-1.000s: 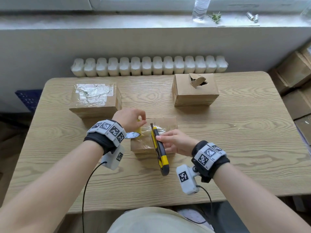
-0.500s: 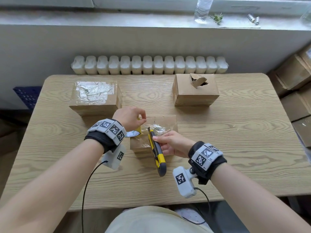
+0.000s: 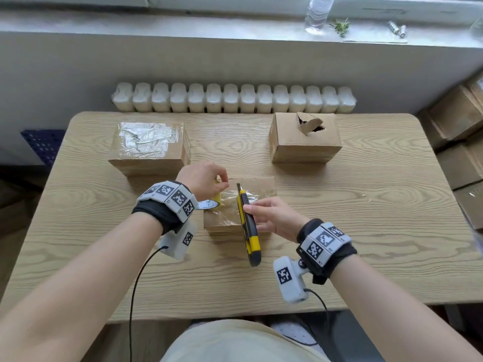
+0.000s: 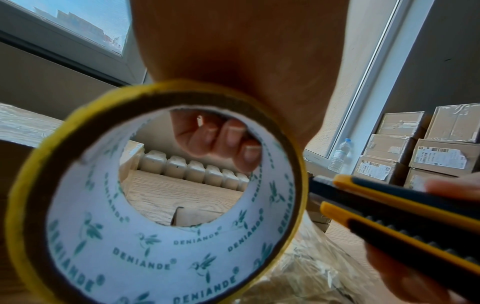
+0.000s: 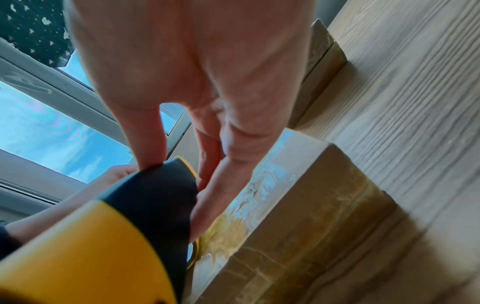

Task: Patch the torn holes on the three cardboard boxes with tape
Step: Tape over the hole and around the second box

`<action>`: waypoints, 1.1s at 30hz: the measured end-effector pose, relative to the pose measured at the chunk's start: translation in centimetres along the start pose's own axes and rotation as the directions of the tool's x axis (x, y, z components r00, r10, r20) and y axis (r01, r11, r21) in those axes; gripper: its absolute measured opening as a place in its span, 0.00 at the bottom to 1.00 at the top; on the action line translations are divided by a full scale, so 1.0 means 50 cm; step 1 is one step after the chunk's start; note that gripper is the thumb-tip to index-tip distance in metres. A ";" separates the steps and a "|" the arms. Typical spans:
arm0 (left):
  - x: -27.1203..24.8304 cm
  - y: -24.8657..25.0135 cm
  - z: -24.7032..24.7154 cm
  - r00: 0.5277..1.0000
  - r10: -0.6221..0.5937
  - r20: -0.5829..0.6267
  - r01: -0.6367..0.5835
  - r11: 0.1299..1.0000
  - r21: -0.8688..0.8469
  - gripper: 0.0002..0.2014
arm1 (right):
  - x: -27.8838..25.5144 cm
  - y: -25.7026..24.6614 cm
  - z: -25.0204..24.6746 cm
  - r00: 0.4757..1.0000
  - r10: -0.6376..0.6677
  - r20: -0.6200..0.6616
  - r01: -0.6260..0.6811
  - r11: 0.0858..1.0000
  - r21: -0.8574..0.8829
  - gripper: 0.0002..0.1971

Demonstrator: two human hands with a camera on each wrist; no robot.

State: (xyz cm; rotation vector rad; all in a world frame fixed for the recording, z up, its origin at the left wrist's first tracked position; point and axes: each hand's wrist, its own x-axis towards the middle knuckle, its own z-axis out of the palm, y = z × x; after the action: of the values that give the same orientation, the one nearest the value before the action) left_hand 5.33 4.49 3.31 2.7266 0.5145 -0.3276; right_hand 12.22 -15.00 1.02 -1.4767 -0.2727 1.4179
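Three cardboard boxes stand on the wooden table (image 3: 366,231). The far-left box (image 3: 149,147) has its top covered in clear tape. The far-right box (image 3: 305,138) shows a torn hole in its top. The near middle box (image 3: 258,189) carries wrinkled clear tape. My left hand (image 3: 202,178) grips a yellow tape roll (image 3: 211,202) (image 4: 155,195) at this box's left edge. My right hand (image 3: 271,215) holds a yellow-and-black utility knife (image 3: 248,223) (image 5: 116,236) over the box, blade end pointing away from me.
A white radiator (image 3: 232,97) runs behind the table's far edge. A plastic bottle (image 3: 317,14) stands on the windowsill. Stacked cardboard boxes (image 3: 460,142) sit on the floor to the right. A blue crate (image 3: 43,143) lies at the left.
The right hand has shifted the knife slightly left and forward across the taped middle box. The left hand stays on the tape roll.
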 end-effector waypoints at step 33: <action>-0.126 -0.186 0.113 0.910 -0.385 -0.151 0.338 0.903 -0.267 0.07 | 0.034 0.061 -0.150 0.775 -0.190 -0.602 -0.366 0.641 -0.674 0.14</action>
State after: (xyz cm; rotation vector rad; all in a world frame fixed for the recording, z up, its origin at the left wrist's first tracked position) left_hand -4.90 8.56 -2.77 2.4335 1.0558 -0.0716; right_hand 17.57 -18.80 -3.99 -2.6387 -0.3999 0.7708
